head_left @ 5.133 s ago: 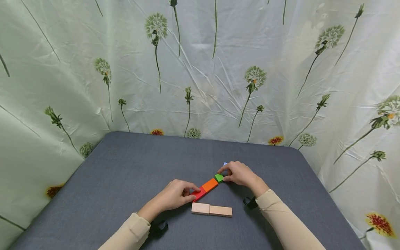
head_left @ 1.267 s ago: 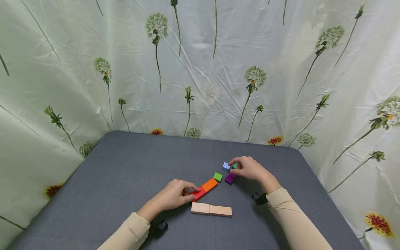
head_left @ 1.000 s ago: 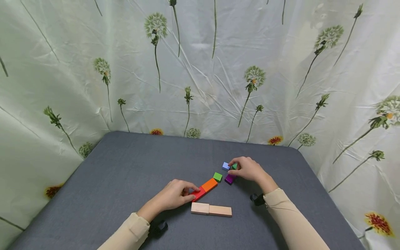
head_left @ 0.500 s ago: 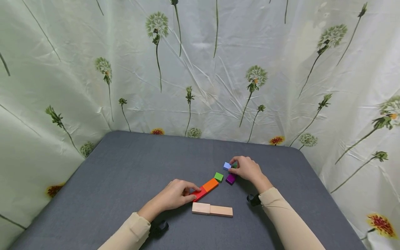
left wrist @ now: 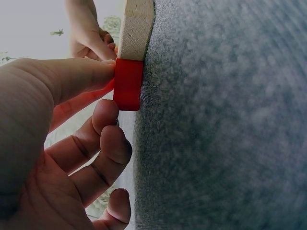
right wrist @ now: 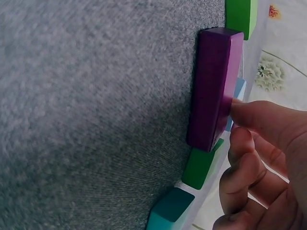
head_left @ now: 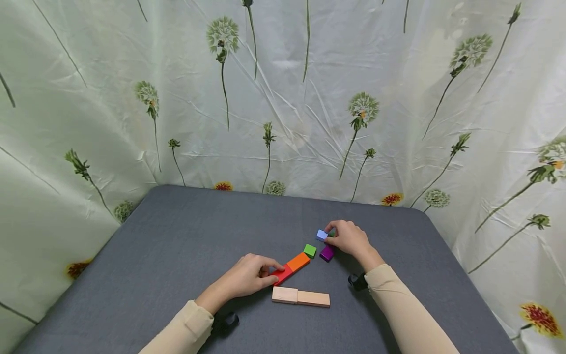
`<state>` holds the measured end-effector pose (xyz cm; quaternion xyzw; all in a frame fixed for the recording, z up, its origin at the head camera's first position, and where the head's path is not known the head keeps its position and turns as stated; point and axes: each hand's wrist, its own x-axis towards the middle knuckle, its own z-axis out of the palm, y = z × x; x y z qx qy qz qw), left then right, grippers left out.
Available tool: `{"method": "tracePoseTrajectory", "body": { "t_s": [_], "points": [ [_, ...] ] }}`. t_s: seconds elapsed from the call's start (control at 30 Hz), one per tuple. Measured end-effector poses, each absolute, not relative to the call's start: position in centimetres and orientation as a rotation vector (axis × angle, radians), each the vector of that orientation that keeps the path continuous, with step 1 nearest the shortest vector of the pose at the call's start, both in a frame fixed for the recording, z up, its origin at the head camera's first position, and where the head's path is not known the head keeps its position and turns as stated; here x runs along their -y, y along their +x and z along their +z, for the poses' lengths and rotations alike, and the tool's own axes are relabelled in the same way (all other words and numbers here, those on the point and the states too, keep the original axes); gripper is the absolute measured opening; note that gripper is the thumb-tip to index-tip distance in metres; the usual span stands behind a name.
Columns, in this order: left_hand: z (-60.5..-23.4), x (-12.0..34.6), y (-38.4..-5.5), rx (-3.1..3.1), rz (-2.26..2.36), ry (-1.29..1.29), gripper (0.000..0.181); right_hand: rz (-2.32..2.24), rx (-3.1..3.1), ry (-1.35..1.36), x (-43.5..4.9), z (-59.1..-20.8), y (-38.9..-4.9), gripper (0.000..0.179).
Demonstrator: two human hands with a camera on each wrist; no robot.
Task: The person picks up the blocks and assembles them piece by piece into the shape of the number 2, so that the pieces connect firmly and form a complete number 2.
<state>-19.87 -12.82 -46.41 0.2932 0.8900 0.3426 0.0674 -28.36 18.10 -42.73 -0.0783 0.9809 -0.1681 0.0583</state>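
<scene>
Presumably, row-building: the left hand (head_left: 247,277) pinches the red block (head_left: 283,275), abutting the orange block (head_left: 298,261) on the worktop (head_left: 212,231); fingers of the right hand (head_left: 351,241) flank the blue block (head_left: 321,235), grip not discernible. A sure pinch, then placement by the light-green block (head_left: 310,250), seems called for.

The teal block (right wrist: 171,207) is cut off, length uncertain.

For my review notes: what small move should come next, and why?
Probably the right hand should draw the light blue block toward the light green block. The red block, orange block and light green block form a slanting row, the left hand pinches the red one, and the light blue one, beside the right hand's fingertips, lies apart.
</scene>
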Motion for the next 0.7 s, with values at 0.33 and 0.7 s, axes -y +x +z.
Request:
{"method": "tracePoseTrajectory", "body": {
  "t_s": [0.33, 0.7],
  "points": [
    [-46.29, 12.76, -19.78, -2.694, 1.031, 0.904, 0.021, -0.516, -2.964, -0.223, -17.71, -42.72, -28.60, 0.024],
    [-46.40, 12.79, -19.78, -2.698, 1.039, 0.905, 0.021, -0.522, -2.979, -0.226, -17.31, -42.52, -28.69, 0.021]
  ]
}}
